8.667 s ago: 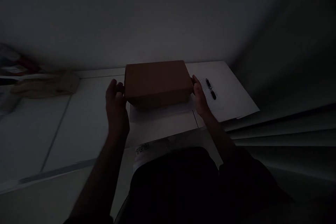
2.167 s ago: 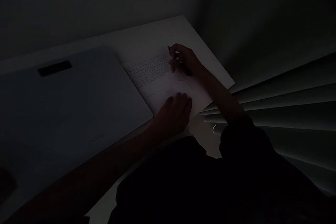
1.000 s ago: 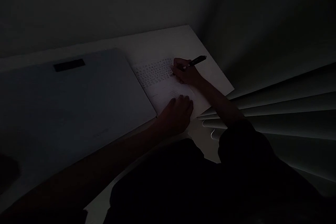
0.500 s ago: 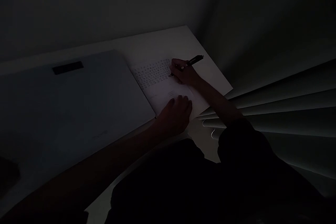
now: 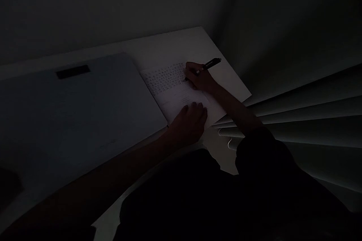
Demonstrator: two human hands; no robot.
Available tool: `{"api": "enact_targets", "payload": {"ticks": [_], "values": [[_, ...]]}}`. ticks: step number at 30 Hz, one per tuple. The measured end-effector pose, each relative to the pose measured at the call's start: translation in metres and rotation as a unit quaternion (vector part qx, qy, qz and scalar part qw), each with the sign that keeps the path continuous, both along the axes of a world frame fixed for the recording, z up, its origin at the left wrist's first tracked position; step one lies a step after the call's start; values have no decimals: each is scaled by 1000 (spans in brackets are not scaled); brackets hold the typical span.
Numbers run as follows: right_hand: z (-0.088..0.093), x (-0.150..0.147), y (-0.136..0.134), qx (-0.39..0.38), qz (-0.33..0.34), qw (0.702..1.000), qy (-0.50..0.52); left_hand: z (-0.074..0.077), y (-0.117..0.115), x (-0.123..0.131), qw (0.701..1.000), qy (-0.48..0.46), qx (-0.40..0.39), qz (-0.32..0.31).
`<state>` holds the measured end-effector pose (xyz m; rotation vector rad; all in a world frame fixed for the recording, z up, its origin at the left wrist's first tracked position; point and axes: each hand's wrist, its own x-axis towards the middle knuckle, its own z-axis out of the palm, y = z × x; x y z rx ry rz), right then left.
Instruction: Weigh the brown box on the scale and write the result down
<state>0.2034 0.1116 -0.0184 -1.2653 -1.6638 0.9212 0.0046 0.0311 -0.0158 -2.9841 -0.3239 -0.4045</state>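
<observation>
In dim light, my right hand (image 5: 200,77) grips a dark pen (image 5: 212,63), whose back end points up and to the right. The pen's tip meets a sheet of paper (image 5: 175,99) near the right end of its rows of small dark handwritten marks. Across the lower edge of the same sheet rests my left hand (image 5: 190,120), fingers slightly bent and pressing down on the paper, holding nothing that I can see. A few fainter lines show on the sheet just above the left fingers.
The paper lies on a white table (image 5: 181,41). Left of it is a large grey-blue flat panel (image 5: 93,109) with a dark rectangle (image 5: 72,72) near its top edge. Pleated curtain folds (image 5: 296,116) hang right of the table, and a wall rises behind.
The right hand and pen have shifted very slightly to the right. The left hand stays in place on the sheet.
</observation>
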Motion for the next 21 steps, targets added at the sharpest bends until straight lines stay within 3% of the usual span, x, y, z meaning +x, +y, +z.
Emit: {"api": "enact_targets", "payload": {"ticks": [5, 13, 21], "values": [[1, -2, -1, -25, -16, 1000, -3, -3, 0, 1, 1000, -7, -1, 3], [-1, 1, -2, 24, 10, 1000, 8, 1, 0, 1, 1000, 7, -8, 1], [10, -6, -5, -53, -48, 997, -31, 4, 0, 1, 999, 24, -30, 4]]}}
